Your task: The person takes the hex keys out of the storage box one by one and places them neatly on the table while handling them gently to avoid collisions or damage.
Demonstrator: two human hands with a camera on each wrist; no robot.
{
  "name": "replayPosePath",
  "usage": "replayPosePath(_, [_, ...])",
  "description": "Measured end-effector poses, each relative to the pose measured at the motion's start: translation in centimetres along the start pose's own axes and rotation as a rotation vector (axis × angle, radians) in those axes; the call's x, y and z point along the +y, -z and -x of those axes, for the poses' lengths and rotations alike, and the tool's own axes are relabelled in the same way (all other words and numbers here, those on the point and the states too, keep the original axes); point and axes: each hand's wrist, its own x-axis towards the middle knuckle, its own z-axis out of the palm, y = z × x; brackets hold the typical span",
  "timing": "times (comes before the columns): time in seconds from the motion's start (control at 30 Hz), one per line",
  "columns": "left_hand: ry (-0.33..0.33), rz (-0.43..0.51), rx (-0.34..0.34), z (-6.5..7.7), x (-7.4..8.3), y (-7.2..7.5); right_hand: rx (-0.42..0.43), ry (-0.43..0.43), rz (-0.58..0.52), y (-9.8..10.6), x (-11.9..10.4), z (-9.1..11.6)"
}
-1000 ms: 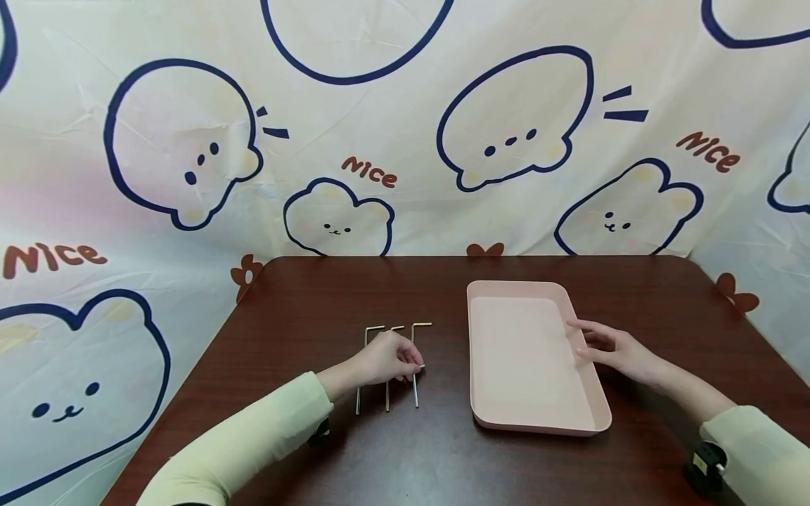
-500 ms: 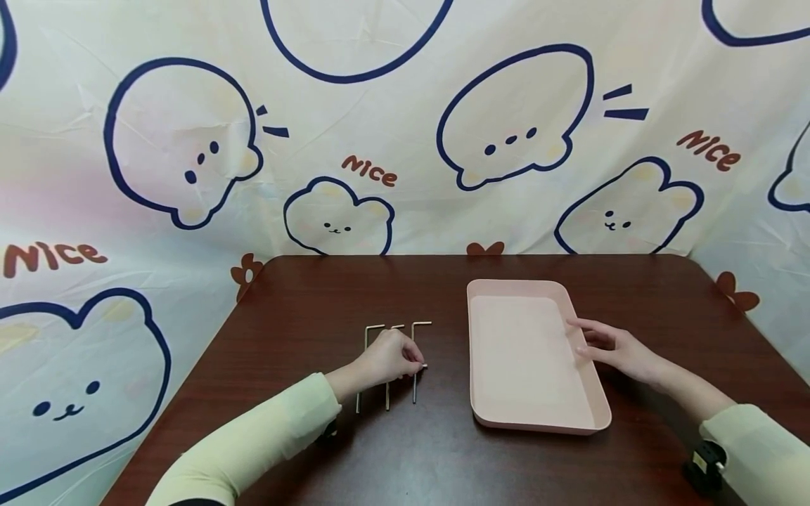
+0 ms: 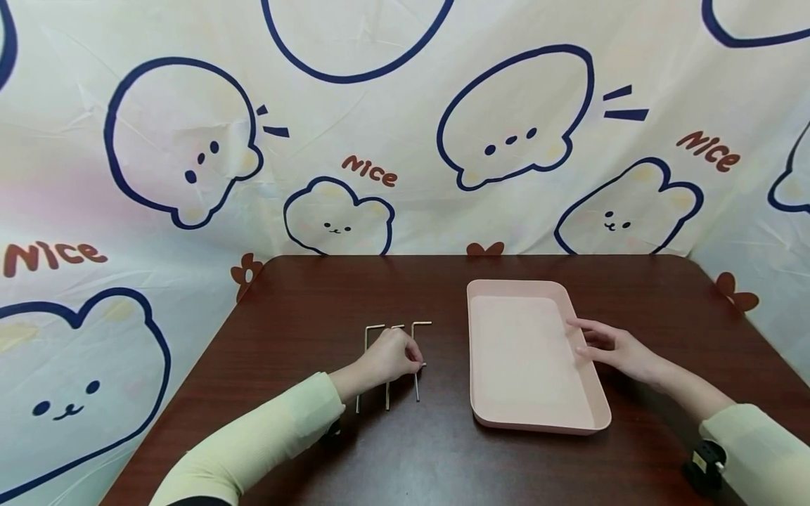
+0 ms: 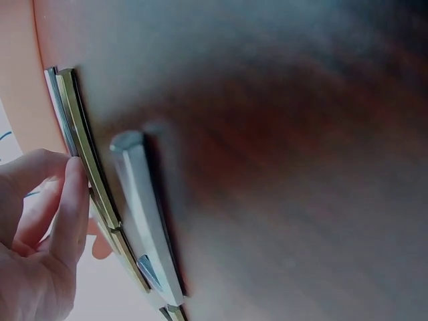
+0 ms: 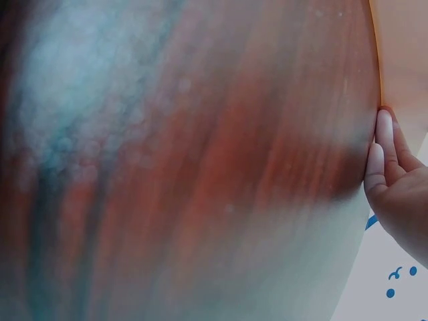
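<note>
Several L-shaped hex keys lie side by side on the table: a left one (image 3: 375,327), a middle one (image 3: 387,400) and a right one (image 3: 416,388). My left hand (image 3: 389,353) reaches over them, thumb and fingertips pinching the right key's long arm. Seen from the left wrist, the fingers (image 4: 72,180) meet at a silver key (image 4: 57,90) beside a gold one (image 4: 80,127). A pale tip shows at the fingertips; I cannot tell what it is. My right hand (image 3: 626,351) rests extended fingertips on the right rim of a pink tray (image 3: 588,393).
The dark brown table (image 3: 436,464) carries the keys left of the tray. Behind it hangs a pale cartoon-printed cloth (image 3: 418,140). A small black device (image 3: 704,467) sits at the right wrist.
The left hand shifts very slightly, and the lower end of the right hex key moves a little sideways and up. The right hand and tray stay still.
</note>
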Motion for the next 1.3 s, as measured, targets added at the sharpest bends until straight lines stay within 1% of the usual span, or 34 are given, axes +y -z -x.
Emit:
replayPosePath(0.23, [0.022, 0.029, 0.008, 0.0, -0.2, 0.0, -0.002, 0.005, 0.001, -0.1, -0.1, 0.0])
replayPosePath(0.43, [0.029, 0.074, -0.010, 0.1, -0.3, 0.1, -0.008, -0.012, -0.016, -0.1, -0.2, -0.2])
replayPosePath(0.6, [0.025, 0.083, -0.002, 0.1, -0.5, 0.1, -0.008, -0.006, -0.021, -0.1, -0.1, -0.2])
replayPosePath(0.67, [0.030, 0.100, 0.001, 0.1, -0.5, 0.2, -0.011, -0.007, -0.021, 0.0, -0.1, -0.1])
replayPosePath(0.73, [0.049, 0.134, -0.001, 0.1, -0.6, 0.6, -0.013, -0.012, -0.011, 0.0, -0.1, -0.1])
replayPosePath(0.83, [0.089, 0.206, -0.009, 0.1, -0.6, 1.6, -0.015, -0.019, 0.002, 0.1, 0.0, -0.1])
replayPosePath(0.9, [0.104, 0.220, -0.006, 0.0, -0.8, 2.4, -0.016, -0.015, 0.006, 0.2, 0.1, -0.1])
replayPosePath(0.97, [0.105, 0.216, 0.003, 0.0, -1.0, 3.3, -0.018, -0.011, 0.003, 0.2, 0.1, -0.1])
replayPosePath(1.1, [0.098, 0.178, 0.031, 0.0, -1.4, 5.4, -0.018, -0.007, -0.010, 0.3, -0.1, 0.0])
replayPosePath(1.17, [0.104, 0.179, 0.045, 0.1, -1.5, 6.5, -0.015, -0.014, -0.020, 0.5, -0.3, 0.1])
replayPosePath(1.3, [0.122, 0.167, 0.072, 0.5, -1.6, 8.5, 0.012, -0.001, 0.020, 0.9, -0.7, 0.0])
